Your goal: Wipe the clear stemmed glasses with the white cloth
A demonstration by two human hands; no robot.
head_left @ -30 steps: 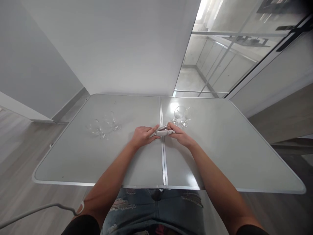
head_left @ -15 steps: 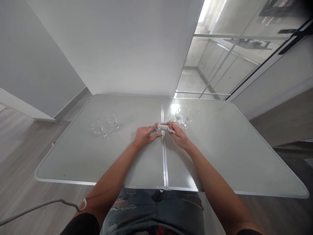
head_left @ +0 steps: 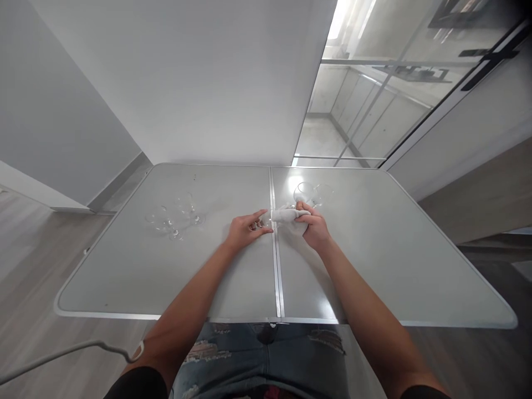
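Observation:
Between the fingers and thumb of my left hand (head_left: 246, 230) is a clear glass (head_left: 265, 219), held on its side above the table's middle seam. My right hand (head_left: 315, 226) pinches a white cloth or paper wipe (head_left: 287, 215), which lies against the glass and covers part of it. How far the wipe goes into or around the glass is hidden. Just behind my right hand stand clear stemmed glasses, one a round-bowled glass (head_left: 304, 192) and another a fainter glass (head_left: 325, 194).
On the left half of the grey folding table (head_left: 133, 277) are more clear stemmed glasses (head_left: 167, 221), hard to see against the top. A metal-edged seam (head_left: 277, 282) splits the table. A white wall (head_left: 199, 83) rises behind it, and a pale cable (head_left: 75, 348) hangs by my left arm.
My right hand has shifted slightly right, drawing the wipe's end out with it. The left hand stays nearly in place with the glass. The view has tilted a little.

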